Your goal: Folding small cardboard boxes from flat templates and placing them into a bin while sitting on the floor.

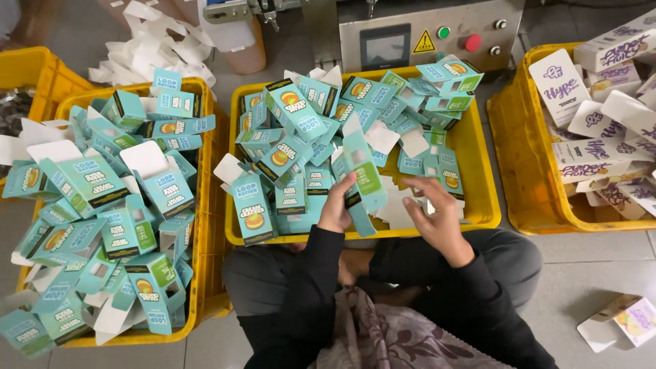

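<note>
Hands (389, 208) on teal carton (362, 179), yellow crates (478, 150) brimming either side

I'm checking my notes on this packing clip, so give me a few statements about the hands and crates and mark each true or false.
1. The left hand holds a teal carton. True.
2. The right hand grips a purple box. False: it is open, over the middle crate, holding nothing.
3. Three yellow crates hold cartons. True.
4. The right crate holds teal cartons. False: white and purple ones.
5. The left crate is empty. False: it is heaped with teal cartons.
</note>
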